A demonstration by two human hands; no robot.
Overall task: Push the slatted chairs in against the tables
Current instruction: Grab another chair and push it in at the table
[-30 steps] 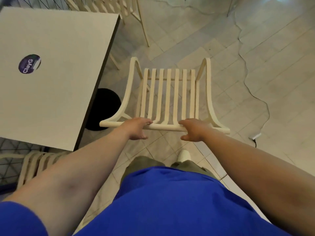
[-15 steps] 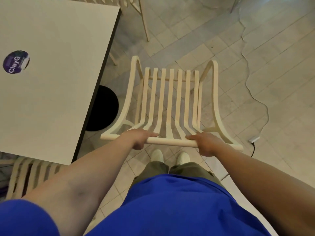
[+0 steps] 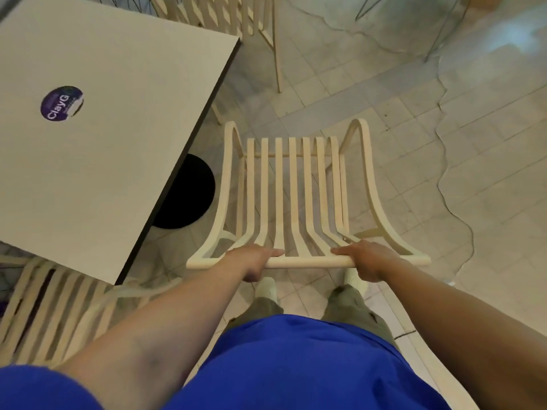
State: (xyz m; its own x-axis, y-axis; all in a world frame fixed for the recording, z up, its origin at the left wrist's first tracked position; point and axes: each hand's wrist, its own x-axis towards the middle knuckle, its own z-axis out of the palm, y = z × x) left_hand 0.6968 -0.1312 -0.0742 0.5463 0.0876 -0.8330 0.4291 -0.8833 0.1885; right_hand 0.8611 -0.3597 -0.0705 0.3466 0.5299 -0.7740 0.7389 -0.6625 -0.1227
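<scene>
A cream slatted chair stands in front of me, its seat facing away and its top rail nearest me. My left hand grips the left part of that rail. My right hand grips the right part, fingers curled over it. The chair sits to the right of a square white table with a dark edge, beside the table's right side and apart from it. The table's black round base shows under its edge.
A second slatted chair sits tucked at the table's near edge, lower left. A third slatted chair stands at the table's far corner. A thin cable snakes over the tiled floor on the right. A round purple sticker lies on the tabletop.
The chair has come nearer to me and looks larger, with its rail lower in view. Both hands stay on the rail and my feet now show beneath it.
</scene>
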